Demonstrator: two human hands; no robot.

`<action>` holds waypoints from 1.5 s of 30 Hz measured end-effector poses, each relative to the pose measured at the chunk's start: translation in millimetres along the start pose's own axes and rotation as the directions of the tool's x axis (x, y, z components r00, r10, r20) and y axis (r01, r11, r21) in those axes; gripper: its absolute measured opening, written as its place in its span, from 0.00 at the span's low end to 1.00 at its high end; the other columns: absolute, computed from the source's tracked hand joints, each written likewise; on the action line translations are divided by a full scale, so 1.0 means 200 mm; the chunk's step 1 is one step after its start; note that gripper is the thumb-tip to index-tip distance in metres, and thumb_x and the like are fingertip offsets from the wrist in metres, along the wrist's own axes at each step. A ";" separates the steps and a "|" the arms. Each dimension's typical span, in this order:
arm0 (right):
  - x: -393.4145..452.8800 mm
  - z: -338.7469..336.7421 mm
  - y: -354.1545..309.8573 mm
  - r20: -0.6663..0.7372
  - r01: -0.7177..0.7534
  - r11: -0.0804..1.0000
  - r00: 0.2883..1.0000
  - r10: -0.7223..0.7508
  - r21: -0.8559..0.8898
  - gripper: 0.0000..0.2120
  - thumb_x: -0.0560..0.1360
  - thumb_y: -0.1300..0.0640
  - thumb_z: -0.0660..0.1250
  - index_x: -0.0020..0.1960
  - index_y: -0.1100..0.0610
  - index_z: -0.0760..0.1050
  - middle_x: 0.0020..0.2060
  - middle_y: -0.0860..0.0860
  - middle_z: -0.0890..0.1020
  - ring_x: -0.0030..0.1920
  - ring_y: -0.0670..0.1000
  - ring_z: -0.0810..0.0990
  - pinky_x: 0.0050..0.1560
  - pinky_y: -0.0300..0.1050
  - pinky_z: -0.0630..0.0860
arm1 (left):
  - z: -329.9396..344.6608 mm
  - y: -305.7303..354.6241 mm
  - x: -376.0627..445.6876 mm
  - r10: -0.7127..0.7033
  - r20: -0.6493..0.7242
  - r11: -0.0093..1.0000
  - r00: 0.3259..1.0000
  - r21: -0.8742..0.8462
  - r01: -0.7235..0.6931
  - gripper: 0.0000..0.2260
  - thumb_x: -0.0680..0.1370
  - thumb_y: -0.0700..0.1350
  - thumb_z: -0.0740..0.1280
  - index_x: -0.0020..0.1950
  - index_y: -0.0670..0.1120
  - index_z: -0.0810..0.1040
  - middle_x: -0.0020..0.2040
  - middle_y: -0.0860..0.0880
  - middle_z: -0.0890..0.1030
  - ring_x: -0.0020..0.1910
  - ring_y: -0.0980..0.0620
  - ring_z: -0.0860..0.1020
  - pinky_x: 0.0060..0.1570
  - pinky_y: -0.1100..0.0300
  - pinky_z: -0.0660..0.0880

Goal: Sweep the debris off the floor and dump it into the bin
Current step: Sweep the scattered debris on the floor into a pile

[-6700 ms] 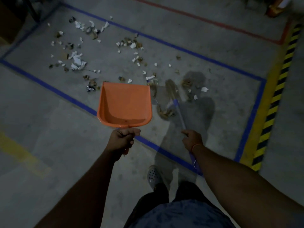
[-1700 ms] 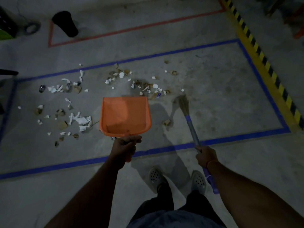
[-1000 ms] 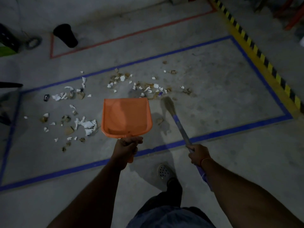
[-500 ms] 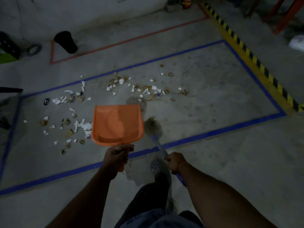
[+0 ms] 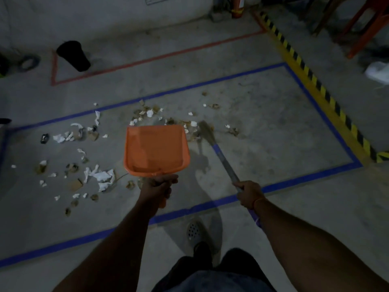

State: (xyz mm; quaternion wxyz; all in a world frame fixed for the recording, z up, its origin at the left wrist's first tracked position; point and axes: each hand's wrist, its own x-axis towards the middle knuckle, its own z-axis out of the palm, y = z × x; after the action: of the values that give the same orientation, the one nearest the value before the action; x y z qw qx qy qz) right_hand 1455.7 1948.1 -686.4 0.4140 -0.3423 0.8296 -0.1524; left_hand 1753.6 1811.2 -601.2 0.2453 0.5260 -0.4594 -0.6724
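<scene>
The broom [image 5: 219, 152] has swung back out from near the feet, its bristles now at the debris [image 5: 189, 125] beside the dustpan [image 5: 155, 150]. Right hand [image 5: 249, 192] grips its handle, arm extended; left hand [image 5: 159, 186] clasps the dustpan's handle. The bin [image 5: 73, 55] stands far left.

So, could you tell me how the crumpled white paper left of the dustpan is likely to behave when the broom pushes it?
The crumpled white paper looks thin and torn, so it is probably very light and may flutter or skip ahead of the broom. Being floppy, it could fold under the bristles. Its crumpled, irregular shape makes rolling far unlikely.
</scene>
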 end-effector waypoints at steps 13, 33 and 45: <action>0.62 -0.51 0.06 0.069 -0.158 0.953 0.981 0.181 -0.257 0.21 0.75 0.57 0.68 0.68 0.55 0.75 0.65 0.56 0.78 0.61 0.58 0.79 0.65 0.49 0.74 | 0.27 0.29 0.34 -0.062 -0.020 0.996 0.998 -0.069 0.061 0.11 0.81 0.30 0.59 0.59 0.34 0.79 0.31 0.51 0.81 0.22 0.58 0.69 0.20 0.68 0.65; 0.87 -0.43 -0.25 0.247 0.179 0.963 0.961 -0.126 -0.202 0.23 0.73 0.65 0.66 0.67 0.53 0.77 0.57 0.59 0.82 0.50 0.60 0.83 0.50 0.39 0.77 | 0.20 0.38 0.56 -0.104 -0.209 0.993 0.972 -0.084 0.088 0.10 0.81 0.31 0.61 0.57 0.35 0.81 0.36 0.46 0.82 0.24 0.56 0.71 0.20 0.66 0.64; 0.93 -0.27 -0.55 0.326 0.159 0.920 0.945 -0.036 -0.357 0.23 0.75 0.62 0.66 0.70 0.52 0.73 0.64 0.56 0.78 0.56 0.57 0.81 0.58 0.45 0.79 | -0.15 0.38 0.69 -0.074 -0.113 0.995 0.991 -0.078 0.066 0.10 0.81 0.32 0.62 0.58 0.36 0.82 0.46 0.39 0.83 0.27 0.53 0.73 0.23 0.64 0.67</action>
State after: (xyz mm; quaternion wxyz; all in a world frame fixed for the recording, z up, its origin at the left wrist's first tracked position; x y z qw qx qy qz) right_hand 1382.5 1739.1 -702.9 0.4582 -0.4769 0.7486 0.0462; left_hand 1724.8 1653.1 -601.0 0.2672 0.5704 -0.4003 -0.6656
